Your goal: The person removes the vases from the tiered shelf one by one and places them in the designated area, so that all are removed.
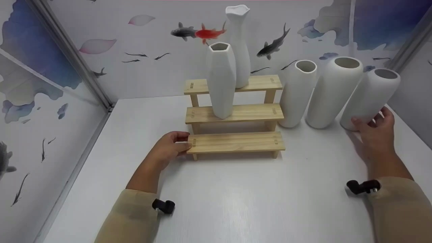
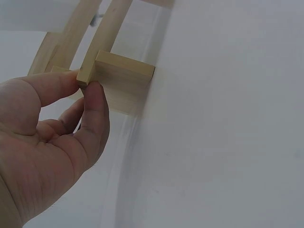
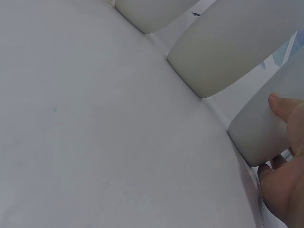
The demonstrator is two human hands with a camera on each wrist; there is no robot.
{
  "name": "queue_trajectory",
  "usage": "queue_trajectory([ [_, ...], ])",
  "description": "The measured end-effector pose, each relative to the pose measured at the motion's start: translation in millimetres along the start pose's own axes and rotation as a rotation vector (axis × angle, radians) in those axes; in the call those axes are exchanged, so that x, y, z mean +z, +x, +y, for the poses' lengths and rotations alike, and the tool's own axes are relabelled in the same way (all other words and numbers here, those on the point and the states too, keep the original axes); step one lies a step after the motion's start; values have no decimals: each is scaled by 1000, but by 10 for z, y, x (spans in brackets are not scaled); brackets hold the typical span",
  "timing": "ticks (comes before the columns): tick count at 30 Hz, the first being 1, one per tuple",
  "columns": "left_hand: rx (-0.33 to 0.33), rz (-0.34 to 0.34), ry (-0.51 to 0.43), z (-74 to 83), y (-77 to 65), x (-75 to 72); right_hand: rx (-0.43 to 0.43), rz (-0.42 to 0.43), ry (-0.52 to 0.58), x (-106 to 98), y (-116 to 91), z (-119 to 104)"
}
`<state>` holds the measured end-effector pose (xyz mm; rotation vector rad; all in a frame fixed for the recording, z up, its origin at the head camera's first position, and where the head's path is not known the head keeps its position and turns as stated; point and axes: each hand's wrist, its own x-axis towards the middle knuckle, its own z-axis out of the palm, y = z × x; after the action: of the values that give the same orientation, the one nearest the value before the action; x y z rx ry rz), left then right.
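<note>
My left hand (image 1: 167, 149) pinches the left end of the lowest board of a three-step wooden display stand (image 1: 236, 142); the left wrist view shows thumb and fingertips on the board's end (image 2: 88, 71). On the middle step stands a white faceted vase (image 1: 221, 79), and behind it on the top step a slimmer white vase with a wavy rim (image 1: 240, 47). My right hand (image 1: 379, 135) grips the lower part of the rightmost white vase (image 1: 371, 96), thumb on its near side. Its fingers are partly hidden behind the vase.
Two more white vases, a narrow one (image 1: 298, 94) and a wider one (image 1: 334, 94), stand between the stand and the held vase. All are on a white table (image 1: 263, 199). A wall painted with fish (image 1: 152, 74) rises behind, with side panels left and right.
</note>
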<state>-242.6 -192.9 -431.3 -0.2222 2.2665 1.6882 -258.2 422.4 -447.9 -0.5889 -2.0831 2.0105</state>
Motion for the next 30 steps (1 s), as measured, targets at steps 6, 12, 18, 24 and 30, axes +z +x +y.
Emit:
queue_trajectory([
  [6,3,-2,6,-4,4,-6,33,101,31,2,-6,-78],
  [12,-1,-1,19,2,14,-27,67,245,150,61,-29,-208],
  [18,-6,-1,9,13,16,-27,-1,357,231,179,-119,-302],
  [24,-16,10,24,24,6,-12,-156,365,333,422,-292,-420],
  [30,-15,18,44,7,2,0,-279,287,413,681,-492,-532],
])
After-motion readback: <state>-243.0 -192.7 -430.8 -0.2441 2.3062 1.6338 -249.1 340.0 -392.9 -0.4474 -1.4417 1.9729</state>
